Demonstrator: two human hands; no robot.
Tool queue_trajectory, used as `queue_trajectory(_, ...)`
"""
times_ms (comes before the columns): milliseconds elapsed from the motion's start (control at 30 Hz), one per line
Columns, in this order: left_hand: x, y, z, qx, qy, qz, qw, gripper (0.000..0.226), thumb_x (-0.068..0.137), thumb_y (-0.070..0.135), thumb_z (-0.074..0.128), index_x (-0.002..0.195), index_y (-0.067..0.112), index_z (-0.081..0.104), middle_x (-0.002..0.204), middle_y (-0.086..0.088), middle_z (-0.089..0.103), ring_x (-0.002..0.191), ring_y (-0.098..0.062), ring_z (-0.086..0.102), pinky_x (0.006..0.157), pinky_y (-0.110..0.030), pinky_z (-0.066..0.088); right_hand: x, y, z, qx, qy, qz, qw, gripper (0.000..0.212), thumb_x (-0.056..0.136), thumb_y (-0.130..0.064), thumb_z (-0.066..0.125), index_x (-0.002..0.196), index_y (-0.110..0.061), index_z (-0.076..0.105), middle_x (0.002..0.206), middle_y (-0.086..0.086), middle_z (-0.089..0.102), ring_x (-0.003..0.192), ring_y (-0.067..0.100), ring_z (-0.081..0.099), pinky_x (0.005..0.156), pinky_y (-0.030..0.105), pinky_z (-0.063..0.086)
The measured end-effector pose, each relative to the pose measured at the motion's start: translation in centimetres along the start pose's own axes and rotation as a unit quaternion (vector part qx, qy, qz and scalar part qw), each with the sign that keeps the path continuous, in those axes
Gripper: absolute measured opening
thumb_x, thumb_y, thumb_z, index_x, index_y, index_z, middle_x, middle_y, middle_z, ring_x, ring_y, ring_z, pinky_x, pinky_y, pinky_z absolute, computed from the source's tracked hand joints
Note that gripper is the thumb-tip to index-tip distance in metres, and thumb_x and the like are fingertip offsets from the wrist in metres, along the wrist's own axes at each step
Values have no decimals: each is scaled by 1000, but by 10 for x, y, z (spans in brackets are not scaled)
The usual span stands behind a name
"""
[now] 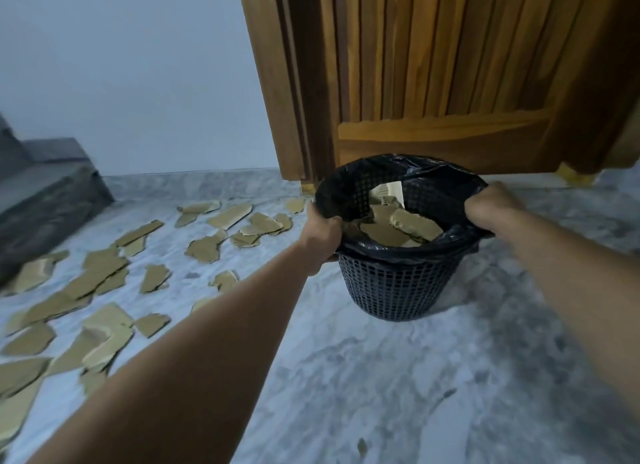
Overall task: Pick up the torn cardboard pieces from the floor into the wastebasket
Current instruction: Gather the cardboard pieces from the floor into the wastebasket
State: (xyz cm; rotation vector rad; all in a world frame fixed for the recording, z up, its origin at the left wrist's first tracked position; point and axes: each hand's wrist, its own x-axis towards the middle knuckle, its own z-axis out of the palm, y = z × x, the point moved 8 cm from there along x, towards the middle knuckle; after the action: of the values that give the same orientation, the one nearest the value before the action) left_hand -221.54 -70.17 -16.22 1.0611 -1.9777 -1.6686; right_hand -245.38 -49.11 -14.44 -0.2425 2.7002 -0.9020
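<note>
A dark blue mesh wastebasket point(398, 290) lined with a black plastic bag is held tilted above the marble floor, in front of the door. My left hand point(320, 233) grips its left rim and my right hand point(491, 209) grips its right rim. Several torn cardboard pieces lie inside the wastebasket point(412, 224). Many more brown torn cardboard pieces point(104, 276) are scattered over the floor to the left, from the near left edge to a cluster by the wall point(239, 221).
A wooden door point(450, 76) and its frame stand right behind the basket. A white wall point(138, 83) runs along the left. Dark grey stone steps point(45, 193) rise at the far left. Grey marble floor point(381, 394) lies in front.
</note>
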Motion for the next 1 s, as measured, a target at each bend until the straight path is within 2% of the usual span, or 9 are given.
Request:
queue_trajectory(100,6,-2,-3,11,3,18,1000,40,99,14,39,138,20,30,119,-15,56,94,-27,63,46,-28,54,-3,-5,-1,-57,0,-10,998,44,101,-19,48,140,1,42,116,22,56,90,37,56,66,39,42)
queue_trajectory(200,2,-6,-9,15,6,14,1000,39,102,27,44,140,23,34,126,-11,57,105,-30,61,57,-34,56,-22,-14,3,-104,-30,-10,994,64,104,-23,44,157,1,16,127,22,49,79,31,50,66,39,42)
queue_trajectory(267,-3,-9,-12,12,-18,12,1000,43,104,42,43,143,26,35,133,-8,56,111,-31,59,70,-41,57,-41,-27,6,-154,-14,-18,988,76,101,-32,45,158,-2,6,146,25,40,108,39,54,87,44,48)
queue_trajectory(367,-12,-19,-34,43,-36,28,998,57,106,48,32,155,21,25,146,-10,46,122,-34,55,87,-47,56,-76,-65,13,-212,77,-46,973,69,93,-39,52,151,-9,29,156,24,30,141,47,30,115,58,28)
queue_trajectory(533,-43,-75,-122,176,46,79,980,51,109,33,29,153,9,38,152,-18,46,138,-35,45,112,-39,38,-159,-156,81,-149,77,-210,963,49,102,-37,43,140,-6,43,137,25,51,122,45,51,94,49,45)
queue_trajectory(667,-91,-165,-221,255,123,56,957,49,108,38,36,151,15,40,144,-19,55,128,-36,53,102,-42,44,-223,-200,175,-159,32,-304,939,54,101,-35,41,150,-13,30,145,23,45,136,44,39,110,55,33)
queue_trajectory(767,-133,-237,-306,325,205,17,923,56,102,48,45,151,21,41,152,-15,45,145,-35,32,115,-50,32,-274,-222,239,-182,73,-435,879,62,101,-32,44,155,-12,22,156,21,32,149,38,19,119,59,15)
queue_trajectory(867,-167,-306,-374,417,227,-67,877,78,93,68,46,156,25,30,164,-15,24,154,-36,5,120,-59,13,-301,-214,320,-178,-35,-445,877,73,101,-48,46,159,-17,15,165,15,18,152,32,13,121,55,15)
queue_trajectory(1000,-177,-351,-449,425,280,-129,851,96,84,85,35,160,31,14,168,-14,6,155,-35,-9,121,-61,1,-297,-156,428,-209,-186,-288,916,104,79,-85,48,159,-33,5,167,10,-5,153,35,0,119,61,12)
